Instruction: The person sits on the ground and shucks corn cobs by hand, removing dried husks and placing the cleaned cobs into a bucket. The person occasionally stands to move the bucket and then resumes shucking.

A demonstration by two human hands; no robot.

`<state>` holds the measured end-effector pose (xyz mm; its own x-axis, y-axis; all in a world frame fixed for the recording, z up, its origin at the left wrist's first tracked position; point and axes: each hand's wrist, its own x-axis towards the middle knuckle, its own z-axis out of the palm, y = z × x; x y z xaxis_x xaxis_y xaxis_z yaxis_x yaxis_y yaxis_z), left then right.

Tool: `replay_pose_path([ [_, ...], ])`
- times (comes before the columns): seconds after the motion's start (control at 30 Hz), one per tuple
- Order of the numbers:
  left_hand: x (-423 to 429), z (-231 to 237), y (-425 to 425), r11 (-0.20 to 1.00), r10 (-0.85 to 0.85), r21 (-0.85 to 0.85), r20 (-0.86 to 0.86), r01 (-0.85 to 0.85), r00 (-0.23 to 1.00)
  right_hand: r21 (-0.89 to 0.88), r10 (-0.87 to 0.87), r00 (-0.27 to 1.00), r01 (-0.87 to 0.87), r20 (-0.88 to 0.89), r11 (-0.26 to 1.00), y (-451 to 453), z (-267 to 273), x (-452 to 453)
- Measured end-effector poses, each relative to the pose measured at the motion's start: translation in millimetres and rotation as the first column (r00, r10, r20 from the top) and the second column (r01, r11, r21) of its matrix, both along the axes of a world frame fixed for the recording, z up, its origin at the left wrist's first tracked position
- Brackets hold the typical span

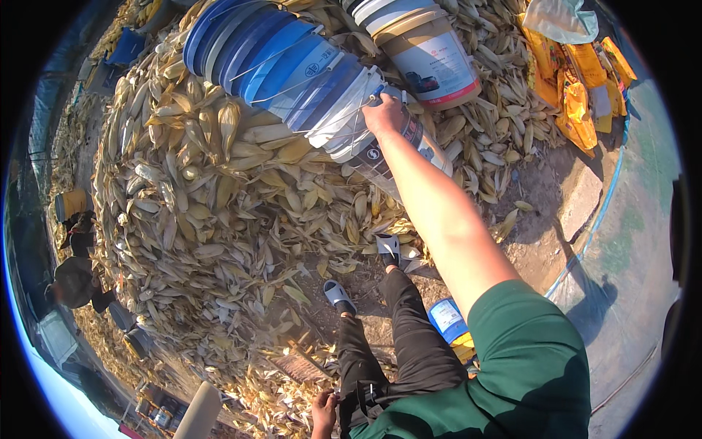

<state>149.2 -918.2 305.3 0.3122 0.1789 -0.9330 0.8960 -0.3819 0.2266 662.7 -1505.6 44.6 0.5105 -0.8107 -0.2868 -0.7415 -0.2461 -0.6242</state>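
A long stack of nested plastic buckets point(307, 71), mostly blue with white and dark ones at the near end, lies on its side across a heap of corn husks point(219, 208). My right hand point(384, 115) reaches out to the near end of this stack. Its fingers are closed around a bucket handle point(377, 92) with a blue grip, close to the rims. Down by my left thigh is my left hand point(324, 409), its fingers curled. Whether it holds anything small is too unclear to tell.
A second bucket stack with a printed beige bucket point(433, 66) lies beside the first. Orange bags point(581, 93) sit at right by plastic sheeting point(641, 219). A blue bucket point(447, 318) is near my leg. A person point(77, 282) is at far left.
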Motion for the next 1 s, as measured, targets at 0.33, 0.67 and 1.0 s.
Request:
replay_pose_path([
  [0.33,9,1,-9,0.997,0.039,-0.064,-0.027,-0.041,0.999,-0.031,0.113,0.978,-0.110,0.174,0.993,10,6,22],
  [0.67,-16,-5,1,0.997,-0.021,-0.074,-0.010,0.020,1.000,-0.384,0.554,0.799,-0.448,0.233,0.807,-4,2,21],
  [1.0,53,-27,-36,0.991,-0.109,-0.064,0.078,0.114,0.991,-0.403,0.819,0.529,-0.815,-0.222,0.417,-80,-8,-119],
])
